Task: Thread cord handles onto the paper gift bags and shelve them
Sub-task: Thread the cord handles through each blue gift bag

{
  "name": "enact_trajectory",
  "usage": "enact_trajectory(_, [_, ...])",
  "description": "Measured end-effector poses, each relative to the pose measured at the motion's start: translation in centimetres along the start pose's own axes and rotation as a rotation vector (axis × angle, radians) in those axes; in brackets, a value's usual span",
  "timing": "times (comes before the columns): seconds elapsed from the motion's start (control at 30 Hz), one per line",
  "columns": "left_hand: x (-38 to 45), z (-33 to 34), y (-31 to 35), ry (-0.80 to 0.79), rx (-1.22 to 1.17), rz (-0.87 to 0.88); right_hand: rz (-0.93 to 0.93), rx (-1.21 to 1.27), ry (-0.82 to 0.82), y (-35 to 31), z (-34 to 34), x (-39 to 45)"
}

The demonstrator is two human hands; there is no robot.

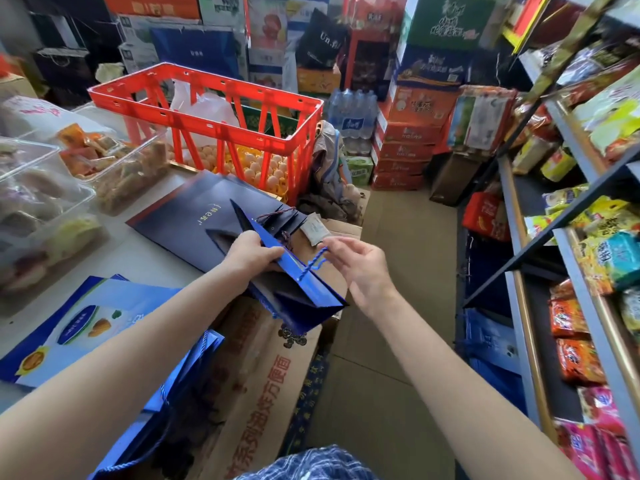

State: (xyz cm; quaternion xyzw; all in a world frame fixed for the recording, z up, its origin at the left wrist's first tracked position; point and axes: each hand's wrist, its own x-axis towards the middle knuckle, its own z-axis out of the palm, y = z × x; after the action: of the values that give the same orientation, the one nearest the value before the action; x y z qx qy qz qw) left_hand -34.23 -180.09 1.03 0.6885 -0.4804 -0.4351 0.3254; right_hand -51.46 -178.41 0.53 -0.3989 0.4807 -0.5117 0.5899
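Your left hand [254,252] grips the blue gift bag [304,289] while your right hand [349,261] at 3 o'clock pinches the cord [313,263]: slack pinch risks it pulling back out of the hole.

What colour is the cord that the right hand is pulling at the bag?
Blue, a twisted cord, close to the bag's own blue; the head view shows it.

Open floor [391,358] right of the cardboard box [270,368], a clear lane running back toward the stacked cartons [405,150]. Hemmed on the far side of that lane by the snack shelves [561,258]. Left of the box, tabletop [138,258] crowded with flat bags, clear food tubs [41,188] and the red crate [221,112].
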Motion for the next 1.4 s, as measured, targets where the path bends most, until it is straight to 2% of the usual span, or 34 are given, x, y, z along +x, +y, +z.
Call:
enact_trajectory(0.03, [0.0,-0.5,-0.3,-0.026,0.096,0.039,0.065,0.153,0.052,-0.2,-0.2,0.4])
enact_trajectory(0.1, [-0.1,-1.7,-0.6,-0.112,0.327,0.092,0.098,0.181,0.136,-0.6,-0.7,1.1])
enact_trajectory(0.17, [-0.7,-2.4,-0.6,-0.202,0.551,0.17,0.054,-0.009,0.131,-1.0,-0.6,1.6])
enact_trajectory(0.27, [-1.1,-2.9,-0.6,-0.189,0.726,0.311,0.006,-0.209,0.077,-1.9,0.4,2.2])
enact_trajectory(0.47, [-1.7,-3.3,-1.9,-0.09,0.665,0.448,-0.261,-0.555,0.111,-5.3,0.7,4.3])
enact_trajectory(0.6, [-1.9,-3.7,-2.4,-0.08,0.727,0.498,-0.371,-0.635,0.218,-6.8,-0.3,4.6])
enact_trajectory(0.67, [-1.9,-3.8,-2.5,-0.089,0.725,0.514,-0.319,-0.552,0.194,-7.2,-0.2,4.6])
enact_trajectory(0.8, [-1.7,-3.7,-3.1,-0.096,0.657,0.456,-0.011,-0.059,-0.194,-7.2,1.8,2.9])
enact_trajectory(0.9, [-1.5,-3.8,-3.6,-0.044,0.618,0.457,0.068,0.076,-0.276,-7.6,2.0,2.1])
enact_trajectory(1.03, [-1.9,-5.0,-4.3,0.099,0.529,0.463,0.07,0.019,-0.082,-7.7,0.5,3.0])
enact_trajectory(1.17, [-2.2,-5.2,-4.0,0.161,0.496,0.478,-0.042,-0.324,0.02,-6.2,-0.6,3.9])
enact_trajectory(1.23, [-2.0,-5.4,-4.3,0.153,0.535,0.457,-0.128,-0.394,0.068,-5.9,-0.7,4.0])
enact_trajectory(1.33, [-1.8,-5.6,-5.2,0.139,0.569,0.384,-0.223,-0.27,0.195,-6.5,-0.8,4.0])
enact_trajectory(1.4, [-1.8,-5.6,-5.3,0.121,0.567,0.363,-0.218,-0.144,0.196,-6.9,-0.4,4.0])
